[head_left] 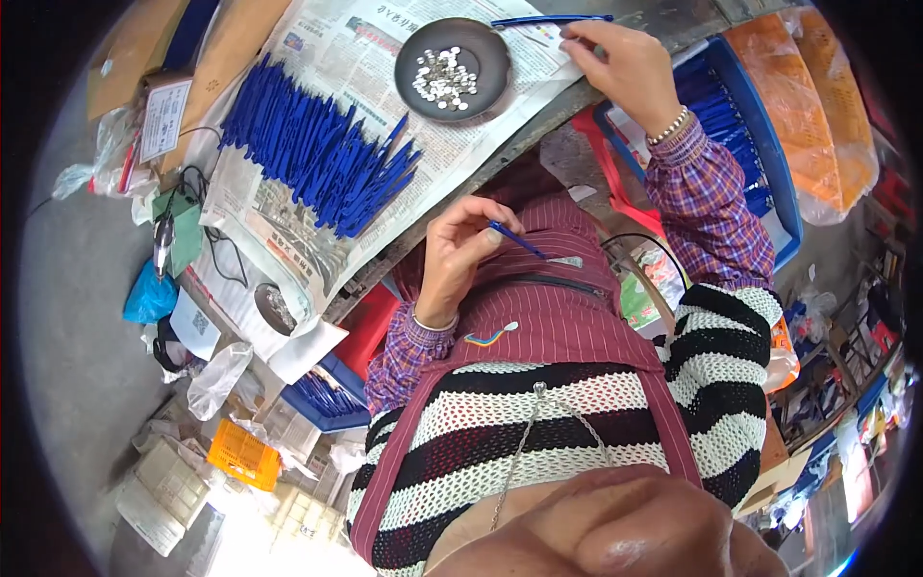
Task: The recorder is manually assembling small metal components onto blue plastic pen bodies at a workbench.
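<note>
My left hand (461, 248) is closed in a pinch on one end of a slim blue stick (519, 240), held over my apron. At the table's edge my right hand (630, 72) has its thumb and forefinger drawn together. Anything between those tips is too small to make out. Just beyond them, a longer blue strip (553, 19) lies across the newspaper (385, 207). A round dark dish (409, 87) holds many small, shiny silver discs (445, 79). To its left, a dense row of blue sticks (317, 144) is spread over the paper.
A blue tray (790, 216) of similar blue pieces stands at my right, beside orange crates wrapped in plastic (793, 106). Another blue tray (322, 423) is low on the left. A small bowl (277, 306) and a dark cable (226, 255) are at the left table end.
</note>
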A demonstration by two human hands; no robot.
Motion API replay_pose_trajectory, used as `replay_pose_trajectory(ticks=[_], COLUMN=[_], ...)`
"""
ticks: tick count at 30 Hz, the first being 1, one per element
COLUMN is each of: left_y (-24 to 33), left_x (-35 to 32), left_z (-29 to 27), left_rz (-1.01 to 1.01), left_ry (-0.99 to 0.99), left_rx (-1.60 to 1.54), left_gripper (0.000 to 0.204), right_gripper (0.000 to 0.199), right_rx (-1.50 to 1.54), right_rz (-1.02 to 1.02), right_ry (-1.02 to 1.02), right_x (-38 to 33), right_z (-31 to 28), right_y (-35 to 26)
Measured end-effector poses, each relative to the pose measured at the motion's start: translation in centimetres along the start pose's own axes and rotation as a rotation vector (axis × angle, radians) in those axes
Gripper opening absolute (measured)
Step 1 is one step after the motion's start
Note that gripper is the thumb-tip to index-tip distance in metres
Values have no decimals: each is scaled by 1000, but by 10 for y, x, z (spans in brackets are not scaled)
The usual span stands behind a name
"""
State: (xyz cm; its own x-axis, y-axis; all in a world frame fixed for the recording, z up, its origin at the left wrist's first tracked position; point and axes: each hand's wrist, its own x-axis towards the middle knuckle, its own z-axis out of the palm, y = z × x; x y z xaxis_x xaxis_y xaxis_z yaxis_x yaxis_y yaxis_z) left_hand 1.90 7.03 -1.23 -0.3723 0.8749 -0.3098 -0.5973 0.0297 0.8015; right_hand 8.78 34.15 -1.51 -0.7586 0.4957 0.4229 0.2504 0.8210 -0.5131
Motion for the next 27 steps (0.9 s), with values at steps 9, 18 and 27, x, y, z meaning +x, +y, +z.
replay_pose_trajectory(ticks=[9,18,27], left_y=[3,-1,0], left_x=[10,21,18], left_z=[9,19,18], left_rz=[18,-44,-18], left_ry=[22,-54,6], left_rx=[17,49,72], left_gripper=[16,15,16], right_gripper=[22,23,24], right_rx=[-30,-83,-247], right_rz=[660,958,981], right_ry=[-38,-247,-55], right_x=[-191,-299,-280], right_z=[-90,-68,-74], right_y=[93,117,137])
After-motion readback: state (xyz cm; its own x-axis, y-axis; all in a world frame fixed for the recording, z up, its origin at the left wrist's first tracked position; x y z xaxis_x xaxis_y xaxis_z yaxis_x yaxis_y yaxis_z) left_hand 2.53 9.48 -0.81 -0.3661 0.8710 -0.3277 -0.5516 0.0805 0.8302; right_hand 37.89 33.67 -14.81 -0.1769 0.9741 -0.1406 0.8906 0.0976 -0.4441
